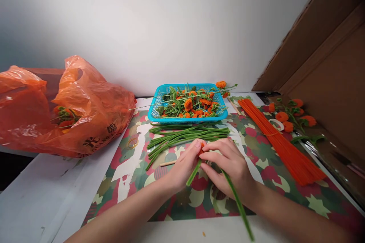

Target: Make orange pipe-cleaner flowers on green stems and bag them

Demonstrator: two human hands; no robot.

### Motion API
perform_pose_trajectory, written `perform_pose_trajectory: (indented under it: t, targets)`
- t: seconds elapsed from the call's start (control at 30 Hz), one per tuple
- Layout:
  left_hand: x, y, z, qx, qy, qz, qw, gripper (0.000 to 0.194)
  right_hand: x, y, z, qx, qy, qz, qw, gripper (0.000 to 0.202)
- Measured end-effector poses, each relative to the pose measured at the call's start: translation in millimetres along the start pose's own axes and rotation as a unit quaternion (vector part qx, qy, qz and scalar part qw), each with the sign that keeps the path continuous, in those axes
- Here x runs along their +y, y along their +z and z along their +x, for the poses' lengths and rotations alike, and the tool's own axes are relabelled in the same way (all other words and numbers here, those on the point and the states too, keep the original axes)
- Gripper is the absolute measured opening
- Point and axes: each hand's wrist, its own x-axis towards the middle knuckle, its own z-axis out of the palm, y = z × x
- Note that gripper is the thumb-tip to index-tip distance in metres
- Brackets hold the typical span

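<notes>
Close together over the middle of the mat, both hands work on a small orange chenille flower (202, 147). My left hand (182, 167) is closed, its thumb and finger pinching the flower from the left. My right hand (232, 161) is closed on a green pipe cleaner (239, 205), with its fingertips against the flower. One end of green juts out below the fingers; a long end hangs toward the front edge. Fingers partly hide the flower and the join with the green. Just beyond lies a pile of green pipe cleaners (185, 135).
A blue basket (151, 115) of orange flowers and green stems stands behind the pile. Orange pipe cleaners (282, 144) lie bundled at right, near finished flowers (282, 117), a white tape roll (276, 125) and a cardboard box (327, 53). An orange plastic bag (99, 106) sits left.
</notes>
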Motion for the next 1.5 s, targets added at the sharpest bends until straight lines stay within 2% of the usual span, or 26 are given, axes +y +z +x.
perform_pose_trajectory:
  t: [0.1, 0.17, 0.27, 0.33, 0.4, 0.57, 0.7, 0.8, 0.93, 1.07, 1.23, 1.37, 1.5]
  targets:
    - [3.8, -1.2, -2.8, -0.012, 0.019, 0.059, 0.998, 0.028, 2.4, -2.6, 1.4, 0.002, -0.079, -0.066, 0.995, 0.02]
    - [7.0, -1.7, -4.4, -0.039, 0.034, 0.099, 0.994, 0.03, 3.5, -3.5, 3.4, 0.017, -0.087, -0.051, 0.995, 0.019]
    - [7.5, -2.9, -4.6, -0.07, 0.035, 0.092, 0.993, 0.034, 4.8, -5.7, 9.0, 0.039, -0.013, 0.054, 0.998, 0.017]
    - [5.2, -3.7, -3.8, -0.086, 0.024, 0.055, 0.995, 0.034, 5.5, -7.7, 12.8, 0.04, 0.054, 0.121, 0.99, 0.015]
    - [2.6, -3.9, -3.3, -0.096, 0.023, 0.04, 0.994, 0.032, 5.9, -9.0, 15.0, 0.038, 0.089, 0.151, 0.984, 0.012]
    - [-0.1, -3.4, -4.2, -0.082, 0.032, 0.08, 0.993, 0.032, 5.6, -7.7, 14.8, 0.054, 0.104, 0.127, 0.985, 0.012]
    - [2.5, -5.1, -1.7, -0.073, 0.028, 0.02, 0.997, 0.03, 6.6, -9.9, 16.0, 0.05, 0.114, 0.127, 0.984, 0.014]
    - [8.6, -7.2, 1.8, -0.049, 0.001, -0.016, 0.999, 0.028, 10.4, -13.5, 16.7, 0.043, 0.087, 0.13, 0.987, 0.009]
    - [16.8, -8.3, 3.9, -0.001, -0.011, -0.013, 1.0, 0.03, 18.1, -17.1, 17.3, 0.029, 0.039, 0.112, 0.992, 0.009]
    - [21.2, -7.5, 2.7, 0.03, -0.011, 0.021, 0.999, 0.034, 23.8, -23.1, 21.5, -0.021, 0.004, 0.085, 0.996, 0.011]
    - [21.0, -7.3, 2.2, 0.029, 0.009, 0.077, 0.997, 0.028, 23.8, -30.2, 25.6, -0.108, -0.073, 0.0, 0.991, 0.019]
    - [18.4, -6.9, 2.8, 0.019, 0.024, 0.098, 0.995, 0.024, 21.0, -31.1, 23.7, -0.137, -0.087, -0.068, 0.984, 0.027]
    - [18.4, -4.7, 2.0, 0.017, 0.048, 0.109, 0.993, 0.019, 19.0, -31.9, 21.7, -0.154, -0.094, -0.083, 0.98, 0.029]
